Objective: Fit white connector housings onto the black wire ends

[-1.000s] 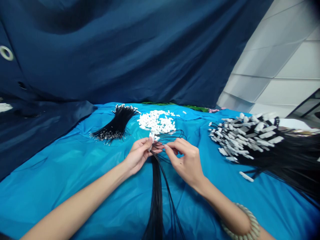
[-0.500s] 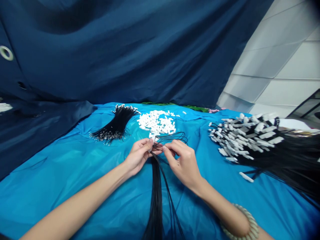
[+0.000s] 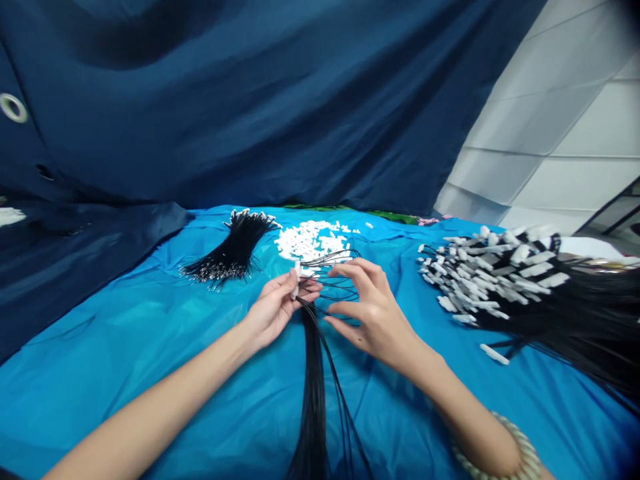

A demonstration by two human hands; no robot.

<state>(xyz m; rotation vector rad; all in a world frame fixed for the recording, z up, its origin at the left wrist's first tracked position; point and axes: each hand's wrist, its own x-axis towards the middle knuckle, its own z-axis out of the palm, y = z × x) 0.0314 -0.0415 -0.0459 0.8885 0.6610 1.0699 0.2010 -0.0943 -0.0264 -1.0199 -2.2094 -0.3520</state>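
My left hand (image 3: 277, 307) pinches a white connector (image 3: 297, 279) between thumb and fingers, with thin black wires running out of it to the right. My right hand (image 3: 369, 308) has its fingers spread beside the looped wires (image 3: 340, 288) and grips nothing visible. Below both hands a long bundle of black wires (image 3: 313, 393) hangs toward the front edge of the view. Just beyond my left hand lies a pile of loose white connectors (image 3: 313, 241).
On the blue cloth (image 3: 200, 373), a short bundle of black wires (image 3: 227, 248) lies at the left. A large heap of white-ended black wires (image 3: 493, 273) fills the right side. A dark blue curtain (image 3: 280, 100) hangs behind.
My right hand has opened and drawn back to the right from the wires. The white connector in my left hand now stands more upright.
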